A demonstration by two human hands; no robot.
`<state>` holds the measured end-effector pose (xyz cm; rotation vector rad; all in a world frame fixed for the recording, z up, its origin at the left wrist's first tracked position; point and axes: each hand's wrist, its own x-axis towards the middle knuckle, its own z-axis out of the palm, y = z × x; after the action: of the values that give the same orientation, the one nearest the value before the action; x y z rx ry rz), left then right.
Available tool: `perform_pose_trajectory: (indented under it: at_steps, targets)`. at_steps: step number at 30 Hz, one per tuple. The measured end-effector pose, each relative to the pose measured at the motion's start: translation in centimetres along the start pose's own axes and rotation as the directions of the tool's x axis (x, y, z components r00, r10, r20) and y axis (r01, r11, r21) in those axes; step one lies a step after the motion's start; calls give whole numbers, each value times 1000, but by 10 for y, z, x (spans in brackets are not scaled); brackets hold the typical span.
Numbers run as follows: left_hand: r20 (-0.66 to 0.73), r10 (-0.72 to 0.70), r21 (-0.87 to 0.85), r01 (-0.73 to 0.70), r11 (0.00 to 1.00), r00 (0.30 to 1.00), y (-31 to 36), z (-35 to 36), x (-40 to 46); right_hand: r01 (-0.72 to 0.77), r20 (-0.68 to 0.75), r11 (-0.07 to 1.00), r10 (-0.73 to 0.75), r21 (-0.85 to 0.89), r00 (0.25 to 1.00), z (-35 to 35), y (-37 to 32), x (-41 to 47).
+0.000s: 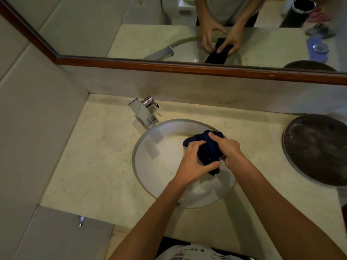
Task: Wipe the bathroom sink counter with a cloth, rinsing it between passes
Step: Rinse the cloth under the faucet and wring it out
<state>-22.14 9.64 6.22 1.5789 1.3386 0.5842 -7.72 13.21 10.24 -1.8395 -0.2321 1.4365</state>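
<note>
Currently, both hands are gripping the dark blue cloth over the right half of the white basin, which is set into the pale marble counter.

Grip state: the left hand is clenching the near-left portion of the bundle, fingers curled over the top and thumb wrapping under the lower edge. The right hand is grasping the right side, index finger lying across the top fold.

Position relative to the grip: the cloth is bunched between the two palms. One lobe is protruding past the fingertips toward the backsplash, and a short tail is hanging below the left thumb. The bundle is being held clear of the basin floor, as far as can be judged.

Handling judgement: the cloth is appearing soft, limp and probably wet, hence heavier than dry fabric and prone to dripping. It is offering no rigid edge; a full-hand grasp on the gathered mass is advisable, with hands opposed for wringing.

The chrome faucet is standing well apart at the basin's far-left rim; no running water is discernible. A dark round tray is resting on the counter to the right.
</note>
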Motion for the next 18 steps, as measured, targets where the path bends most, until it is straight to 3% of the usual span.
perform_pose_trajectory:
  at_steps: [4,6,8,11,13,15,18]
  targets:
    - [-153,12,52,-4,999,988,0,14,4,18,90,999,-16,-27,996,2,-8,-4]
    - [-278,0,-8,-2,1000,961,-2,8,8,55,157,989,-33,-137,987,2,-16,-7]
    - [-314,-38,-86,11,996,949,2,-8,11,125,249,957,-59,-261,967,-5,-27,-8]
    - [-222,-118,-241,63,968,968,17,-35,19,407,311,839,-303,-362,901,-22,-31,-4]
    - [-100,-210,-389,156,908,973,24,-49,23,605,391,704,-473,-372,790,-32,-27,4]
    - [37,-256,-517,238,822,966,27,-61,23,700,571,628,-452,-341,685,-34,-23,8]
    - [201,-263,-624,330,708,944,25,-76,17,682,753,632,-228,-367,617,-28,-22,6]
